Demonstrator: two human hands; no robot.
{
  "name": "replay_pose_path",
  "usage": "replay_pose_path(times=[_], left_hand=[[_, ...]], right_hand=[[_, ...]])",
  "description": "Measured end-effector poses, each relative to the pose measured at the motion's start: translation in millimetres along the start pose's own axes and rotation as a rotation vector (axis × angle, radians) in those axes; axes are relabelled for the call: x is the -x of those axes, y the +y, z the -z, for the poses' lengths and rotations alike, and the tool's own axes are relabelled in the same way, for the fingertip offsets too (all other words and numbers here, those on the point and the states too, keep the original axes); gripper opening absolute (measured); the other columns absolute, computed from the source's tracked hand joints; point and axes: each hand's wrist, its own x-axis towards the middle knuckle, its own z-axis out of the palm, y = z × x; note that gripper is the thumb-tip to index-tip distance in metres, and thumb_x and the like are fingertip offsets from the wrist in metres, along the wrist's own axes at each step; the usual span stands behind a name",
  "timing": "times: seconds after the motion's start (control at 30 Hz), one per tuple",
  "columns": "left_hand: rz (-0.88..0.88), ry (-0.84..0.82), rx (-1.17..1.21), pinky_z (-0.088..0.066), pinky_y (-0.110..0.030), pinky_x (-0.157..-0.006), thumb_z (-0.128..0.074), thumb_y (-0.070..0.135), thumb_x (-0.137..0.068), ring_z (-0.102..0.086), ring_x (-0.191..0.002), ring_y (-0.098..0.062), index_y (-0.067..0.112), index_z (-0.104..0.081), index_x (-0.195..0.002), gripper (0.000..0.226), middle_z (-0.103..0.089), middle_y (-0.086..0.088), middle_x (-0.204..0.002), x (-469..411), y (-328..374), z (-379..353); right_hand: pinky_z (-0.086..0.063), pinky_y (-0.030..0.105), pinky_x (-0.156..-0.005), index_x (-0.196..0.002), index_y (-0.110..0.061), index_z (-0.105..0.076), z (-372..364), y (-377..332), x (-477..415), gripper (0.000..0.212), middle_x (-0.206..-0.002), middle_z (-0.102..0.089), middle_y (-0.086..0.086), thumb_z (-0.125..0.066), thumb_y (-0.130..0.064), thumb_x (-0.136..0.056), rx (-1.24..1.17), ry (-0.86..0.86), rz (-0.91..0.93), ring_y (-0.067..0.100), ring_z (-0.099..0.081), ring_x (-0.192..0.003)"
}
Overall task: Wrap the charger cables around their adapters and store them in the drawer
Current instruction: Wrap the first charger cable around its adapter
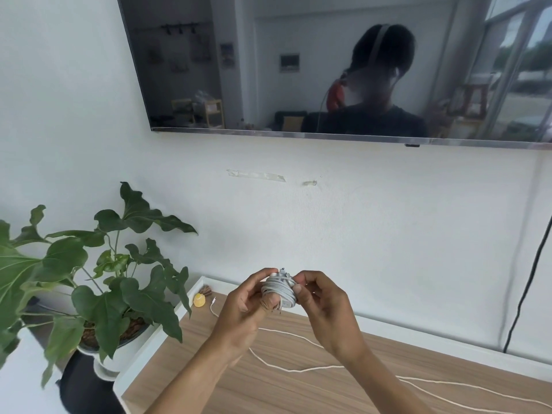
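Note:
A white adapter with a grey-white cable wound tightly around it (pixel 279 289) is held up above the wooden cabinet top (pixel 298 392). My left hand (pixel 242 306) grips the bundle from the left, thumb and fingers pressed on it. My right hand (pixel 321 303) pinches it from the right near the cable's end at the top. A second white cable (pixel 301 369) lies loose across the wood, trailing to the right edge, its plug end (pixel 214 300) near the back left. No drawer is in view.
A potted green plant (pixel 98 294) stands left of the cabinet. A small yellow ball-like object (pixel 199 300) sits at the cabinet's back left corner. A wall-mounted TV (pixel 328 70) hangs above. A black cord (pixel 528 285) runs down the wall at right.

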Motion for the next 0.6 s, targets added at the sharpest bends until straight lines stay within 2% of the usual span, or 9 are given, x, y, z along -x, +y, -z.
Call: replay_pose_path(times=[0.13,0.27,0.43,0.6], left_hand=[[0.013,0.016,0.007,-0.053,-0.022,-0.083,-0.066,0.022,-0.079,-0.067,-0.103,-0.009,0.019,-0.059,-0.123,0.044,-0.073,0.001,-0.111,1,-2,0],[0.015,0.03,0.016,-0.052,-0.02,-0.083,-0.067,0.021,-0.078,-0.067,-0.104,-0.011,0.019,-0.059,-0.122,0.045,-0.073,-0.001,-0.112,3,-5,0],[-0.005,0.049,0.035,-0.051,-0.021,-0.085,-0.067,0.022,-0.078,-0.067,-0.105,-0.011,0.019,-0.059,-0.123,0.046,-0.072,0.0,-0.114,2,-4,-4],[-0.011,0.085,0.07,-0.052,-0.021,-0.083,-0.075,0.035,-0.069,-0.069,-0.098,-0.011,0.019,-0.06,-0.121,0.056,-0.075,-0.003,-0.105,6,-6,-12]], right_hand=[[-0.055,0.028,-0.078,-0.1,-0.014,-0.061,0,1,0,0.021,-0.089,-0.062,-0.008,-0.071,-0.018,-0.082,-0.019,-0.058,-0.008,0.019,-0.06,-0.077],[-0.054,0.024,-0.081,-0.1,-0.014,-0.061,2,2,0,0.022,-0.093,-0.063,-0.005,-0.07,-0.02,-0.082,0.023,-0.078,0.03,0.015,-0.061,-0.081],[-0.055,0.023,-0.081,-0.095,-0.017,-0.059,-4,2,3,0.015,-0.09,-0.062,-0.012,-0.066,-0.025,-0.085,0.123,0.034,0.144,0.013,-0.064,-0.086],[-0.05,0.018,-0.077,-0.095,-0.018,-0.057,-11,12,8,0.01,-0.089,-0.062,-0.009,-0.058,-0.011,-0.088,0.214,0.141,0.201,0.008,-0.063,-0.084]])
